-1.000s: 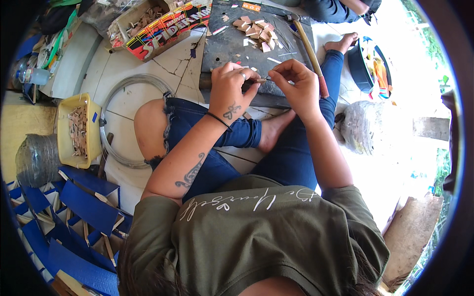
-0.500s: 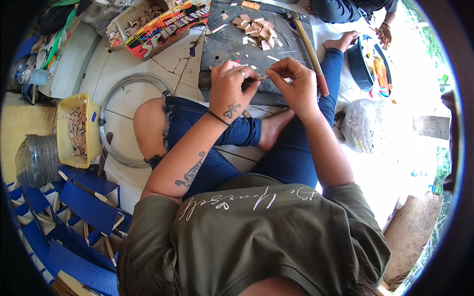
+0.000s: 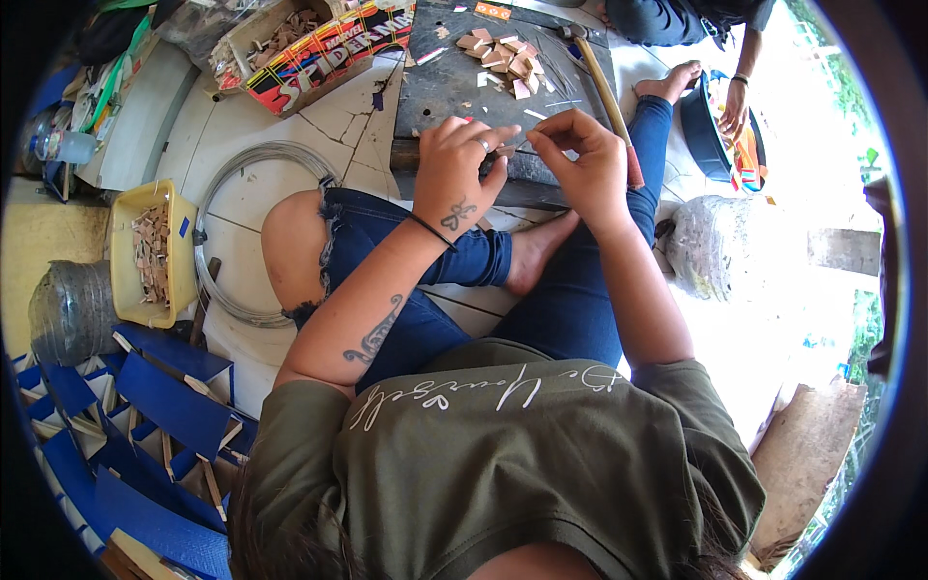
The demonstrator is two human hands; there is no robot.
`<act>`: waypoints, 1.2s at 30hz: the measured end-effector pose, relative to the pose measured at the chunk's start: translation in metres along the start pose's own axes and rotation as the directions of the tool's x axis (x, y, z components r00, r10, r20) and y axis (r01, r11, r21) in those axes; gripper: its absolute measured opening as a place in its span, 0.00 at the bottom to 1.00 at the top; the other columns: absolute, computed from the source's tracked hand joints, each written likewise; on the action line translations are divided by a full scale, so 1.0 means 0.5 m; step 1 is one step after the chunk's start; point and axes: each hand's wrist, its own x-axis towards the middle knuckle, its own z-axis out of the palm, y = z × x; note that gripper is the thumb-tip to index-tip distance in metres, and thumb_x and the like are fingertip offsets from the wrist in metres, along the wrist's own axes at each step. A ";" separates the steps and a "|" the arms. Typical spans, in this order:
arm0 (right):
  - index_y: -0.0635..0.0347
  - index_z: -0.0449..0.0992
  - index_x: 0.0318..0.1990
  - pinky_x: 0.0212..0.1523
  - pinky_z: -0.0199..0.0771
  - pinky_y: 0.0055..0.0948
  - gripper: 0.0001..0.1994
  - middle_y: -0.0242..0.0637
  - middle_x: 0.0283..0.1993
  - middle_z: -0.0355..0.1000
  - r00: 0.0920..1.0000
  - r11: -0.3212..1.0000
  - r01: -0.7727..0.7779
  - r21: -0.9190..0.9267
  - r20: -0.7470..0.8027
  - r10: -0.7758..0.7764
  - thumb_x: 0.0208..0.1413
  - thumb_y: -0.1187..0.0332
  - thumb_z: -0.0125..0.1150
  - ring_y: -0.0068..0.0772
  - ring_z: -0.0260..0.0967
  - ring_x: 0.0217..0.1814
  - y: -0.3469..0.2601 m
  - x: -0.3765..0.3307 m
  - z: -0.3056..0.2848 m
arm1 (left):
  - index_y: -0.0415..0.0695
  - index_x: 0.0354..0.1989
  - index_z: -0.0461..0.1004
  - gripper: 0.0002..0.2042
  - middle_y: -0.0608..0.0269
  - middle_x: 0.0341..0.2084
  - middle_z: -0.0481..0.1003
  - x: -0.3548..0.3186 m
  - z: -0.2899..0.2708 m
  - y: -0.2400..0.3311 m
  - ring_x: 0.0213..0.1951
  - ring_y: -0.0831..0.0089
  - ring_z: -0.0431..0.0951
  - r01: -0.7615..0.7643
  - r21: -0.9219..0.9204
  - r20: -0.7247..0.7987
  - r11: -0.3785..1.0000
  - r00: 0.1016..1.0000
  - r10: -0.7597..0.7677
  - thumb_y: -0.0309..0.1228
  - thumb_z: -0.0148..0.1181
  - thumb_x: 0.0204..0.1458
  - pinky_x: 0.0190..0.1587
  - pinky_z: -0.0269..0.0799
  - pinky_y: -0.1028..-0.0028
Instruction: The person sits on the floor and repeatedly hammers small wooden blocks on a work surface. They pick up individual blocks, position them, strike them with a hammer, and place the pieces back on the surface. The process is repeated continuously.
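My left hand (image 3: 459, 169) is closed above the near edge of a dark work board (image 3: 440, 106), gripping a small wooden piece (image 3: 505, 151) between thumb and fingers. Facing it, my right hand (image 3: 588, 159) pinches a thin wire-like strand, whose far end lies close to the wooden piece; whether they touch I cannot tell. Beyond both hands, a heap of small flat wooden pieces (image 3: 501, 60) lies on the board among thin slivers. A hammer (image 3: 604, 87) with a wooden, red-ended handle rests along the board's right side.
A colourful cardboard box (image 3: 319, 58) and a yellow bin (image 3: 179, 290) hold wood bits. Between them lies a wire coil (image 3: 217, 184). Blue slatted pieces (image 3: 174, 391) are stacked at lower left. On the right, another person's hand (image 3: 737, 111) reaches into a dark tub (image 3: 696, 130).
My fingers have shifted slightly, with the left fingers more spread and the right hand a little further right. The other person's hand has moved down into the tub.
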 end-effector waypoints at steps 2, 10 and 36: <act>0.66 0.78 0.32 0.37 0.77 0.21 0.05 0.35 0.29 0.79 0.998 0.997 -0.050 0.067 -0.032 0.052 0.51 0.75 0.68 0.21 0.78 0.32 0.005 0.002 -0.005 | 0.50 0.34 0.79 0.08 0.69 0.29 0.78 0.005 -0.003 0.000 0.39 0.65 0.74 -0.014 -0.034 0.040 0.999 0.999 0.016 0.28 0.65 0.44 0.47 0.63 0.65; 0.65 0.77 0.34 0.36 0.76 0.18 0.06 0.32 0.29 0.78 0.990 0.968 -0.122 0.218 -0.045 0.134 0.52 0.74 0.68 0.18 0.76 0.33 0.022 0.000 -0.021 | 0.41 0.30 0.75 0.04 0.57 0.28 0.77 0.021 -0.005 0.018 0.34 0.58 0.77 0.240 -0.515 0.097 0.823 0.970 -0.223 0.22 0.63 0.46 0.40 0.72 0.63; 0.66 0.77 0.33 0.36 0.77 0.28 0.05 0.41 0.31 0.78 0.993 0.991 0.083 -0.108 0.088 -0.073 0.49 0.74 0.66 0.31 0.78 0.32 0.001 -0.002 0.003 | 0.49 0.27 0.79 0.06 0.68 0.24 0.77 0.003 0.005 -0.006 0.36 0.62 0.75 0.047 -0.084 -0.018 0.995 0.999 -0.049 0.28 0.70 0.40 0.47 0.65 0.64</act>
